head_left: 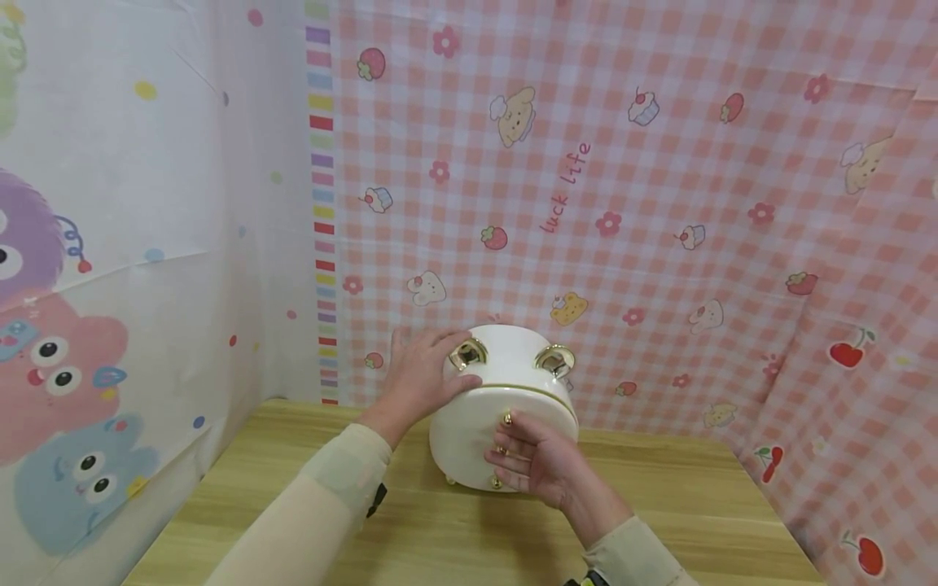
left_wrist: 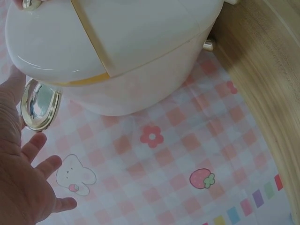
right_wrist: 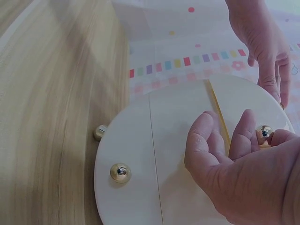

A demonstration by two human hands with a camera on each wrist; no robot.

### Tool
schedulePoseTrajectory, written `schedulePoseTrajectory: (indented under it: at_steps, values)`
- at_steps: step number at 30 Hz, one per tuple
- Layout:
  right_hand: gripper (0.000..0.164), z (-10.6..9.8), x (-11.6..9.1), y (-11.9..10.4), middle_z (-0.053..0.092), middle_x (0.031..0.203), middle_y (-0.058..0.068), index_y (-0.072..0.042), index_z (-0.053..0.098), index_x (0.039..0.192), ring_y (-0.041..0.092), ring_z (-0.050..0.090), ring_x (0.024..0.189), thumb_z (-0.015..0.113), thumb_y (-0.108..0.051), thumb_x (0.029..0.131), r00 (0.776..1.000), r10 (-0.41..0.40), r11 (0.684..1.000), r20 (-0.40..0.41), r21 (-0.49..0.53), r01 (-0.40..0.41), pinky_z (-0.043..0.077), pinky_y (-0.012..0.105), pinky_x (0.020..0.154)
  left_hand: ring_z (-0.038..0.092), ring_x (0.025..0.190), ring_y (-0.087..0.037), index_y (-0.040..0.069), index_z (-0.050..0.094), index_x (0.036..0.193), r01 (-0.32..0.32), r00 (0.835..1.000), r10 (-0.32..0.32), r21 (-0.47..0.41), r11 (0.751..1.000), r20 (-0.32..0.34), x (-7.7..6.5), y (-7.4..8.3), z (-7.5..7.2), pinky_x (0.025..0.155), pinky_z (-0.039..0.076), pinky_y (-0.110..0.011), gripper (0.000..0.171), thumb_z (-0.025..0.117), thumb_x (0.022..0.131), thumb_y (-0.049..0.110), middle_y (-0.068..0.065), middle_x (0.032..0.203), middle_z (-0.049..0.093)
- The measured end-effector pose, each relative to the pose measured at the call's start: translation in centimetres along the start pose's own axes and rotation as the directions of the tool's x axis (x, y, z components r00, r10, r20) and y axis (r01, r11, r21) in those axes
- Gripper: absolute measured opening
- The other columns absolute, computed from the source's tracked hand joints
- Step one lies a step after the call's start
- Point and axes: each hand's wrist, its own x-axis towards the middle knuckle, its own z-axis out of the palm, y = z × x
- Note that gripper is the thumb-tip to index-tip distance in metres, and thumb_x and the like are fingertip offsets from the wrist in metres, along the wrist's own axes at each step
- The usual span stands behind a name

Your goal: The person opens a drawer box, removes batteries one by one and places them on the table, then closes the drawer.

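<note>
A white rounded box (head_left: 513, 358) stands on the wooden table, with two gold-rimmed ears on top and gold ball knobs down its front. My left hand (head_left: 421, 374) rests against the box's left ear (head_left: 469, 354), thumb on the front side and a finger on the top side. In the left wrist view the other fingers (left_wrist: 49, 165) of that hand are straight and spread. At the front, my right hand (head_left: 538, 460) pinches the upper knob (right_wrist: 265, 132) between thumb and index finger, its remaining fingers loosely bent. A lower knob (right_wrist: 120, 173) stays uncovered.
The wooden table (head_left: 308, 488) extends around the box. Behind it hangs a pink checked cloth (head_left: 659, 260) with small prints. A white cloth with cartoon figures (head_left: 146, 325) hangs at the left. The right ear (head_left: 555, 360) sticks up from the box.
</note>
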Motion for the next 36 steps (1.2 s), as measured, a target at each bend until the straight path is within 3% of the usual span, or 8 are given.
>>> schedulePoseTrajectory:
  at_steps: [12,24,36]
  values:
    - [0.031,-0.2,-0.33,0.18,0.079,0.097,-0.012,-0.023,0.075,0.104,0.019,0.077,0.104,0.059,-0.049,0.108,1.0,-0.002,1.0,0.011,-0.004,0.002,0.062,0.036,0.09,0.059,0.141,-0.03,0.025,0.061,0.151,0.0,1.0,0.0,0.018,1.0,0.002,-0.01,0.16,-0.02,0.127,0.023,-0.072,0.075,0.08,0.088,0.061,-0.003,0.154,0.063]
    - [0.031,-0.25,-0.68,0.27,0.079,0.098,-0.012,-0.023,0.075,0.108,0.02,0.076,0.105,0.06,-0.05,0.108,1.0,0.002,1.0,0.027,-0.004,-0.001,0.062,0.036,0.091,0.059,0.141,-0.029,0.026,0.061,0.152,0.0,1.0,0.0,0.024,1.0,0.007,-0.08,0.11,0.05,0.125,0.028,-0.069,0.072,0.079,0.09,0.06,-0.002,0.153,0.064]
    - [0.031,-0.29,-0.79,0.52,0.08,0.099,-0.011,-0.022,0.076,0.107,0.02,0.076,0.105,0.06,-0.049,0.107,1.0,-0.002,1.0,0.021,0.0,0.002,0.063,0.037,0.092,0.06,0.14,-0.029,0.024,0.061,0.151,-0.006,1.0,0.006,0.012,1.0,-0.004,-0.16,0.22,-0.05,0.125,0.026,-0.071,0.074,0.08,0.09,0.06,-0.002,0.152,0.064]
